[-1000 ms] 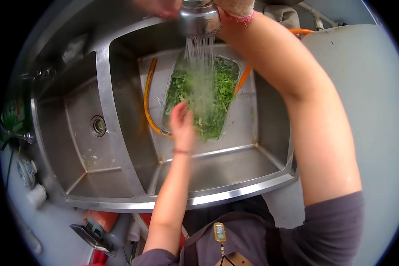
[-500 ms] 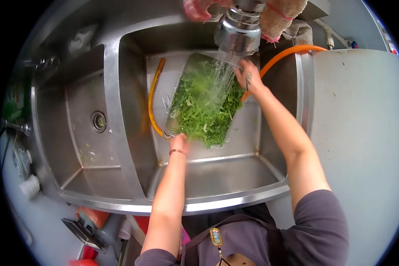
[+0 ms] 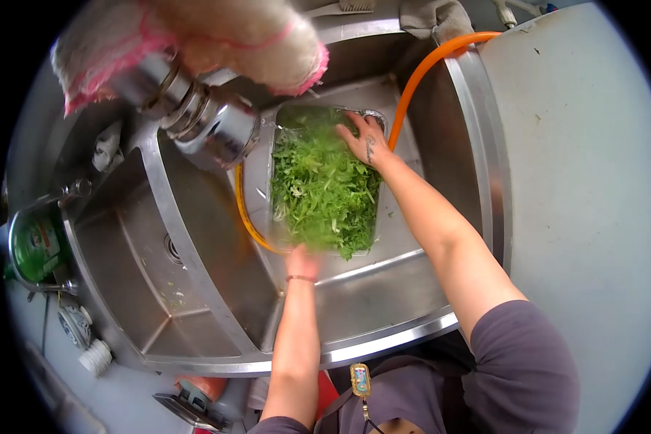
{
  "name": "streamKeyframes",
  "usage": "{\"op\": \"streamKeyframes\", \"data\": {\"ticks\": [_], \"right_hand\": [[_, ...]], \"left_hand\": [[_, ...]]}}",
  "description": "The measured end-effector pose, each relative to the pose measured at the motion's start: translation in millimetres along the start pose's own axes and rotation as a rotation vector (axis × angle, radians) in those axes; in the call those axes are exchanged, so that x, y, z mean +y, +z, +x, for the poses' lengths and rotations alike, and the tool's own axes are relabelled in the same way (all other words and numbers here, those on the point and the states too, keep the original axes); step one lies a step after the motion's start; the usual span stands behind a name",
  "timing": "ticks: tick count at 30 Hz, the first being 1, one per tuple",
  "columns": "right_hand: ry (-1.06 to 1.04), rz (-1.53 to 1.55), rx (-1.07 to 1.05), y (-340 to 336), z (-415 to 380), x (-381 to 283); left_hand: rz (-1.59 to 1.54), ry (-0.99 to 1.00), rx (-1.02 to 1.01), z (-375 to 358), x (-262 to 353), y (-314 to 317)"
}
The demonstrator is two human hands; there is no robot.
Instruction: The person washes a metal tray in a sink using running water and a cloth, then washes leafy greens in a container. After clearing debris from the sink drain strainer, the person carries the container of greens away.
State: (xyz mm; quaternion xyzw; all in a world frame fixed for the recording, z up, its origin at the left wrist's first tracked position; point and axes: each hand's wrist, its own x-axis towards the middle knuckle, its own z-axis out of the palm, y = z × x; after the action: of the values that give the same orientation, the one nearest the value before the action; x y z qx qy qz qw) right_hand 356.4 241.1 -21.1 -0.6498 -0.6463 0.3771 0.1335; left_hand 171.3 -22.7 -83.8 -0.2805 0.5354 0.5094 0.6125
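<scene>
I am watching the right hand [image 3: 364, 141] lying spread and flat on the far corner of the greens [image 3: 324, 189], fingers splayed and pressing into the leaves rather than closing on anything. The left hand [image 3: 303, 259] is reaching to the near end of the clear tub [image 3: 327, 252] that is holding the greens; it is blurred, so I cannot tell whether the fingers are gripping the rim or only touching it. The tub is sitting in the right basin of the steel sink [image 3: 383, 329], heaped full, with an orange hose [image 3: 419, 76] curving past its far side and along its left. The spray head [image 3: 213, 130] is hanging off to the upper left, wrapped above in a pink-edged cloth [image 3: 217, 36], and I am seeing no water falling from it onto the leaves. Judging by that, the wetting looks done, and the stirring, draining and lifting out are what is left. The left basin [image 3: 145, 275] is holding only a drain and a few green scraps.
</scene>
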Motion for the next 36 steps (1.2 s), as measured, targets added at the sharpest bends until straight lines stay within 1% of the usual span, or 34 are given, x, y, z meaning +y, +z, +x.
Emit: {"op": "streamKeyframes", "data": {"ticks": [2,3,6,7,8,10,11,13,15,16,18,20,22,24,26,27,32,34,35,36], "right_hand": [[0.007,0.008,-0.028,2.3,3.6,2.6],[0.017,0.010,-0.063,3.9,3.8,4.2],[0.027,0.013,-0.059,6.0,2.1,8.5],[0.027,0.013,-0.061,5.6,2.7,10.1],[0.020,0.055,-0.064,4.7,2.9,12.9],[0.012,0.103,-0.069,5.4,4.2,19.9],[-0.012,0.122,-0.067,7.4,6.1,24.4],[-0.036,0.145,-0.069,13.3,10.5,32.6],[-0.036,0.091,-0.101,20.4,12.6,36.5],[-0.034,0.095,-0.104,20.8,11.5,34.4],[-0.017,0.131,-0.192,14.7,10.4,28.2],[0.003,0.117,-0.216,22.6,12.8,28.9],[0.019,0.102,-0.248,36.1,18.4,34.7],[-0.036,0.128,-0.235,47.4,20.9,39.4],[-0.066,0.124,-0.246,53.3,22.9,40.1],[-0.092,0.124,-0.247,58.1,23.2,41.7],[-0.148,0.069,-0.274,48.9,24.6,27.2],[-0.096,0.080,-0.359,40.9,21.7,16.4],[-0.106,0.071,-0.375,35.5,22.8,10.6],[-0.147,0.065,-0.332,38.3,24.3,15.1]], "left_hand": [[0.026,0.101,-0.025,-29.0,-1.3,22.8],[0.039,0.105,-0.070,-29.9,-0.1,20.3],[0.039,0.132,-0.076,-30.1,2.1,17.3],[0.056,0.172,-0.130,-31.7,4.0,17.7],[0.057,0.174,-0.127,-32.6,6.1,17.8],[0.140,0.290,-0.253,-38.5,11.5,18.9],[0.141,0.293,-0.249,-42.1,14.4,20.4],[0.212,0.304,-0.335,-47.1,19.0,21.3],[0.197,0.285,-0.323,-53.1,22.1,20.7],[0.180,0.263,-0.315,-55.4,22.9,20.0],[0.172,0.261,-0.325,-62.6,20.6,20.3],[0.161,0.258,-0.330,-64.5,19.0,16.9],[0.215,0.303,-0.365,-66.7,19.0,14.9],[0.199,0.309,-0.356,-79.2,22.5,16.5],[0.247,0.331,-0.386,-94.3,30.4,20.2],[0.183,0.306,-0.333,-102.8,32.3,24.4],[0.139,0.304,-0.329,-99.1,23.2,14.8],[0.192,0.325,-0.351,-96.0,17.8,18.5],[0.188,0.323,-0.349,-102.4,17.9,23.5],[0.178,0.345,-0.345,-98.3,16.4,24.5]]}}
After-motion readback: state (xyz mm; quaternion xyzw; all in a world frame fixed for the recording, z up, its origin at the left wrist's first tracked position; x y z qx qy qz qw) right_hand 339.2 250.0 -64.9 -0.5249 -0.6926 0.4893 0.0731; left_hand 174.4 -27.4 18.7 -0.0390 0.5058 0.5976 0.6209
